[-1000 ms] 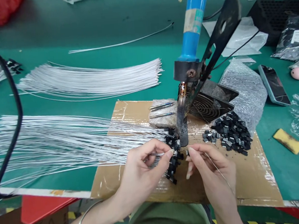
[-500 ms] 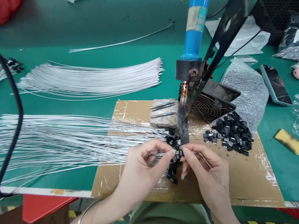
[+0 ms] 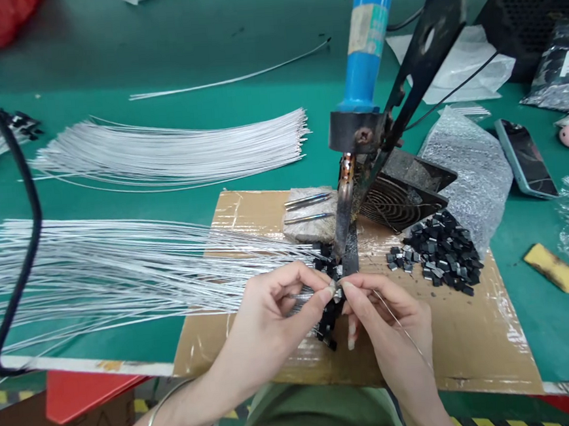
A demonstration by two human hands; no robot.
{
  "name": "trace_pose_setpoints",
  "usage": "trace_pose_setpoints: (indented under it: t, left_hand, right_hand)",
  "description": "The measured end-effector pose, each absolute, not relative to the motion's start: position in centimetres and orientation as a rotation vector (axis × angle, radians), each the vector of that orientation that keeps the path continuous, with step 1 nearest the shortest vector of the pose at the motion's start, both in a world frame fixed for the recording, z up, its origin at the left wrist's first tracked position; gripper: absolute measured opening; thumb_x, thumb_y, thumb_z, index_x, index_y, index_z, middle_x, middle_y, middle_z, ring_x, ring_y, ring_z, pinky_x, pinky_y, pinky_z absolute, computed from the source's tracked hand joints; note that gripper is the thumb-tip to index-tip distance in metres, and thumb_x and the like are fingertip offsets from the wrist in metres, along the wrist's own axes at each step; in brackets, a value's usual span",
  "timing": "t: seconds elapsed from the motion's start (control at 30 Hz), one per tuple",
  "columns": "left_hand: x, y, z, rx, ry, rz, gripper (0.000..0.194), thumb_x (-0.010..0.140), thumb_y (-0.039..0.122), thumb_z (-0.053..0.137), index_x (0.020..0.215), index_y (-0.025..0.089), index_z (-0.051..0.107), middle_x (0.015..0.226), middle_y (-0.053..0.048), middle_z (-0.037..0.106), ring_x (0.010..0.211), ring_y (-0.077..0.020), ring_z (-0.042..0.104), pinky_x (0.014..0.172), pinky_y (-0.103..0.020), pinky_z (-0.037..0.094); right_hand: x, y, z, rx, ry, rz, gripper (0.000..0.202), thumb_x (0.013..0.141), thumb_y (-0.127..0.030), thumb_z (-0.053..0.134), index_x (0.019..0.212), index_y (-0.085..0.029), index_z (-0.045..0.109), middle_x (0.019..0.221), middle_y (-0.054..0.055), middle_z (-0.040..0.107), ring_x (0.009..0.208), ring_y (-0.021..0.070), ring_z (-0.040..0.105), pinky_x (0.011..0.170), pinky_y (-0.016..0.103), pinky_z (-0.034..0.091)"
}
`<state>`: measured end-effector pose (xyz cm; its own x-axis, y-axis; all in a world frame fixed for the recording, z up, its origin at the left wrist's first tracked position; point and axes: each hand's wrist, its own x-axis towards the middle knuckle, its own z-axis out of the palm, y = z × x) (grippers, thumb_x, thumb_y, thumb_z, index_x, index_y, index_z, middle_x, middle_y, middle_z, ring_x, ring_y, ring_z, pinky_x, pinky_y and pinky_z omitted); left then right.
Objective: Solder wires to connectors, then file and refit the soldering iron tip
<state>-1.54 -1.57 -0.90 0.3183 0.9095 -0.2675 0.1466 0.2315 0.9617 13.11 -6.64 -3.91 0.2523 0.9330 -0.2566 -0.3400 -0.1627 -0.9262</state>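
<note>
My left hand (image 3: 283,318) is closed in a pinch beside the black connector ends (image 3: 327,331) of a bundle of white wires (image 3: 136,267). It seems to grip one white wire by its end, mostly covered by the fingertips. Close against it, my right hand (image 3: 395,329) pinches a thin solder wire (image 3: 406,334) that trails across the back of the hand. Both sets of fingertips meet just below the tip of a blue-handled soldering iron (image 3: 345,201), which a black metal stand (image 3: 424,51) holds pointing down.
Cardboard (image 3: 471,336) lies under the work. Loose black connectors (image 3: 445,253) are heaped at right, near a small fan (image 3: 394,198), a phone (image 3: 526,158) and a yellow sponge (image 3: 553,267). Another white wire bundle (image 3: 176,149) lies behind; a black cable (image 3: 29,193) hangs at left.
Both hands have shifted very slightly left, with fingertips still together under the iron. The small black connector that showed between them is now less visible. The view has moved a little.
</note>
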Motion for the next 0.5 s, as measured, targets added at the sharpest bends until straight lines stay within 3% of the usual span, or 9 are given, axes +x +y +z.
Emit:
trace_pose_setpoints:
  t: [0.37,0.5]
  left_hand:
    - [-1.31,-1.34,-0.79,1.217,1.138,0.732,0.015,0.086,0.024,0.071,0.075,0.014,0.07,0.082,-0.006,0.075,0.074,-0.0128,0.069,0.067,-0.017,0.051]
    - [-1.19,-1.2,-0.75,1.224,1.175,0.733,0.015,0.085,0.024,0.07,0.074,0.014,0.069,0.081,-0.007,0.076,0.071,-0.0126,0.067,0.064,-0.018,0.05]
  right_hand:
    - [12.99,-6.73,-3.85,-1.312,-0.687,1.241,0.015,0.091,-0.033,0.078,0.086,-0.019,0.079,0.061,-0.002,0.062,0.043,0.0068,0.054,0.04,0.014,0.046]
    - [13.44,-7.22,-4.1,-1.407,-0.906,1.033,0.028,0.104,-0.039,0.058,0.104,-0.021,0.08,0.069,0.0,0.057,0.053,0.0083,0.053,0.049,0.02,0.046]
